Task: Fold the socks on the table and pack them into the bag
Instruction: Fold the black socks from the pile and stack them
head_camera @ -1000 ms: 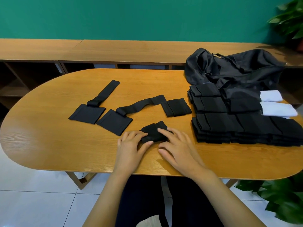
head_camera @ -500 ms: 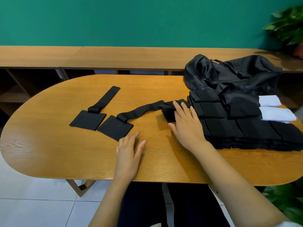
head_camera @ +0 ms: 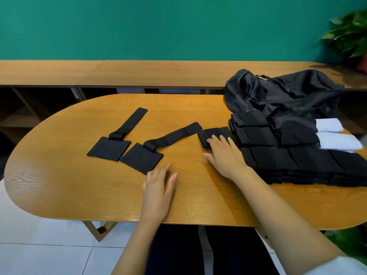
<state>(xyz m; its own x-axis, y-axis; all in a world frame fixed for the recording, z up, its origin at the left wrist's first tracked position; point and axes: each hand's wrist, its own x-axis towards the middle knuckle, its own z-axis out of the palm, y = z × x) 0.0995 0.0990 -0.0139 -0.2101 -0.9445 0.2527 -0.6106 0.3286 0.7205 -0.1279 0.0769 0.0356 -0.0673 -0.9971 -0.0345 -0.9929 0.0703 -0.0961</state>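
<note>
Okay, head view only. Oval wooden table (head_camera: 59,175), person seated at the near edge, both bare forearms in shot. Left hand (head_camera: 157,192) lies flat on bare wood, palm down, fingers straight, holding nothing; its fingertips stop just short of the near corner of a flat black sock with a square end (head_camera: 142,159). A second flat black sock of the same shape (head_camera: 110,148) lies just left of it, its long strip running toward the far edge. Right hand (head_camera: 225,155) is palm down, fingers straight, fingertips resting on a small folded black sock (head_camera: 210,133), not curled round it. That sock lies mid-table, right against the left edge of a big stack of folded black socks (head_camera: 297,161). Two white folded socks (head_camera: 337,140) stick out at the stack's far right. Crumpled black fabric bag (head_camera: 288,92) sits at the far right of the table, touching the stack's back. Green wall (head_camera: 158,26), low wooden shelf unit (head_camera: 139,72) and leafy green plant (head_camera: 349,34) are behind.
</note>
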